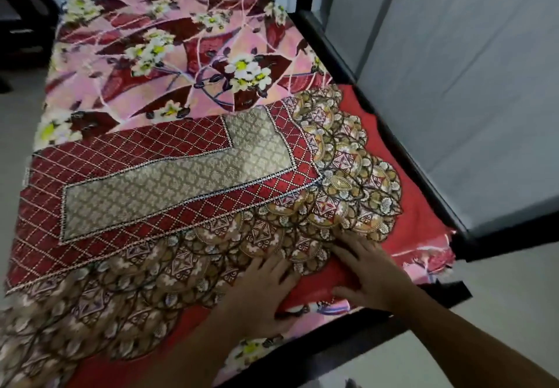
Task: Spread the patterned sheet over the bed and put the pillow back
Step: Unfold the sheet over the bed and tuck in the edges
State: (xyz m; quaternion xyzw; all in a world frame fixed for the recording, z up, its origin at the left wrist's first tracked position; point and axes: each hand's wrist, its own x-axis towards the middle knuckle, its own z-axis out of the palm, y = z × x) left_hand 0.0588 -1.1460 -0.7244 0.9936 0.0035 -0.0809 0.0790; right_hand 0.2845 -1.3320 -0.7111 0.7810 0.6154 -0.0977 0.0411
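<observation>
Left hand (257, 294) and right hand (375, 278): both flat, fingers straight and spread, pressing the near edge of the red cover (169, 188). No grip on either.

Cover: woven red lattice, beige L-shaped panel, scalloped brown-gold border, plain red margin. Near edge looks padded; can't tell pillow or folded cloth. It lies over the bed's near end, long axis across the bed.

Patterned sheet (169, 54): glossy pink, maroon leaves, white flowers. Spread flat, running lengthwise away from the camera.

Black bed frame (357, 333), grey wall (453, 85).

Left hand (257, 297) and right hand (372, 281) are bare; both forearms (447, 330) are bare too, as far as they show
</observation>
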